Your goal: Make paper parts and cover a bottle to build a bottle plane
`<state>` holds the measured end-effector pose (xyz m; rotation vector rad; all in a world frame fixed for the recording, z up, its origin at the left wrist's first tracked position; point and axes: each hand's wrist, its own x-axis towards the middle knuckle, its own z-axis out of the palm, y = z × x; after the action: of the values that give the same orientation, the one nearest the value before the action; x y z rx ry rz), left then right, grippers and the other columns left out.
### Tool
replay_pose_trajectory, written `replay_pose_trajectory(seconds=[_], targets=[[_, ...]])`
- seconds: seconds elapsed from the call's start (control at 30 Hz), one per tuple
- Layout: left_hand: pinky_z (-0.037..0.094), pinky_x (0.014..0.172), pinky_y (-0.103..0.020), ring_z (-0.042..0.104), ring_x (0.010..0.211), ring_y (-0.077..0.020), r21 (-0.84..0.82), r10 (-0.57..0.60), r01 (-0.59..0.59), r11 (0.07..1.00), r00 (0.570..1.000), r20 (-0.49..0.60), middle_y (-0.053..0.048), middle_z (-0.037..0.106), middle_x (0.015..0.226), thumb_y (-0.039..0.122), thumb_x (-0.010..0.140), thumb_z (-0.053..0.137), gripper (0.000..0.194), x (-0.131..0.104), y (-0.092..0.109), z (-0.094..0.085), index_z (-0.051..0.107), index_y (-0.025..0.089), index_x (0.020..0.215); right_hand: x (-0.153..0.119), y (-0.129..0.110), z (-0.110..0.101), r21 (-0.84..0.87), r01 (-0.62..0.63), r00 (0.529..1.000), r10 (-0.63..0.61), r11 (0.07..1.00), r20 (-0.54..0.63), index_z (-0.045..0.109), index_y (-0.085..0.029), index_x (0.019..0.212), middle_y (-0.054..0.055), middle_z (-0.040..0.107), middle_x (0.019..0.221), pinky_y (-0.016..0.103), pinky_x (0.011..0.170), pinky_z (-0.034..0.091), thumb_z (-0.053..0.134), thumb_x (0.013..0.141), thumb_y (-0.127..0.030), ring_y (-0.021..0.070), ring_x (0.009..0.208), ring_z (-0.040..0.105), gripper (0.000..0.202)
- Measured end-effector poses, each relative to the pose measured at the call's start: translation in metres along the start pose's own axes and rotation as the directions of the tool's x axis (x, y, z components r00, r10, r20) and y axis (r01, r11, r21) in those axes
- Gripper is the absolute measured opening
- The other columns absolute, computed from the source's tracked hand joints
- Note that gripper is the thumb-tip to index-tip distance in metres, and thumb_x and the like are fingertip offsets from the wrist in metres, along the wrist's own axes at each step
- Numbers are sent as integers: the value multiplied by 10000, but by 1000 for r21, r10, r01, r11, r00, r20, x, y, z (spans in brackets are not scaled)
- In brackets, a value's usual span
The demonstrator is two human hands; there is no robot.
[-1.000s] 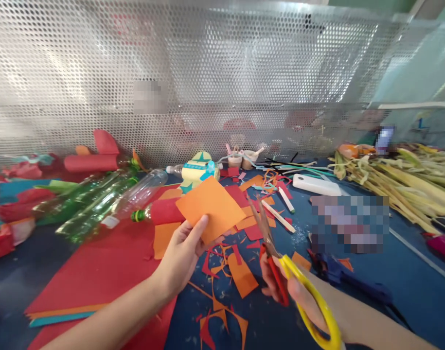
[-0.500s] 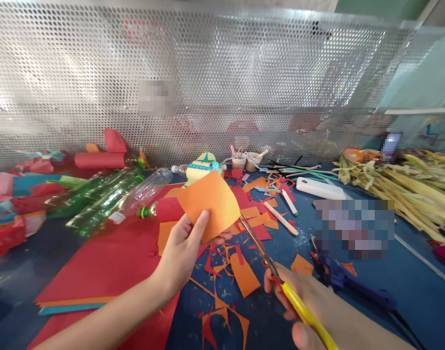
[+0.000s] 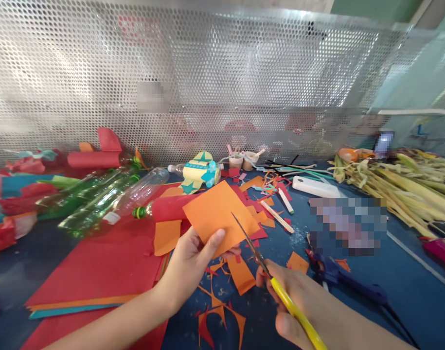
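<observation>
An orange sheet of paper (image 3: 217,209) is pinched in my left hand (image 3: 193,262), thumb on top and fingers underneath. My right hand (image 3: 298,301) grips a pair of scissors (image 3: 257,255) with yellow handles. One scissor blade lies over the face of the orange paper, its tip near the middle of the sheet; the other blade is mostly hidden. Under both hands, orange and red paper scraps (image 3: 217,311) are strewn on the blue table. A larger orange cut piece (image 3: 241,276) lies just below the held paper.
Red sheets (image 3: 98,272) are stacked at left, beside green plastic bottles (image 3: 98,209). A bottle wrapped in yellow paper (image 3: 196,170) lies behind my left hand. To the right are a blue glue gun (image 3: 346,279), a white stick-like case (image 3: 315,187) and dried husks (image 3: 393,184). A perforated metal panel (image 3: 207,82) stands behind.
The orange paper has turned and shifted slightly right and down. The scissors' blade, earlier at the paper's right corner, now reaches over its face. The view has shifted a little.
</observation>
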<state>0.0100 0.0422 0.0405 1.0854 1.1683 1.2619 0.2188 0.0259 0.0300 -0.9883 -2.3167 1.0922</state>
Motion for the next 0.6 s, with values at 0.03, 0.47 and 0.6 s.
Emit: replay_pose_trajectory(seconds=[0.03,0.47,0.6], targets=[[565,585,-279,698,578,-208,2,1,-1,1000,1000,-4,-53,758,736,486,689,734,387,0,0,0,669,171,904,0,-1,0,-8,1,1000,-1,1000,-7,528,-210,980,-4,480,626,260,479,396,204,796,-815,147,485,456,711],[579,577,-262,709,581,-207,-22,37,-36,999,999,33,-31,755,694,436,722,714,274,-1,3,2,670,182,814,3,-1,-4,-11,83,997,-83,996,8,557,-214,1053,37,537,756,314,687,463,233,837,-763,197,627,534,673],[588,606,-232,724,641,-195,-32,45,-44,999,998,33,20,758,718,390,740,704,216,-2,5,3,674,197,832,4,-2,-4,-31,58,998,-59,998,-13,513,-218,913,12,471,701,300,624,447,258,808,-784,182,562,472,629]])
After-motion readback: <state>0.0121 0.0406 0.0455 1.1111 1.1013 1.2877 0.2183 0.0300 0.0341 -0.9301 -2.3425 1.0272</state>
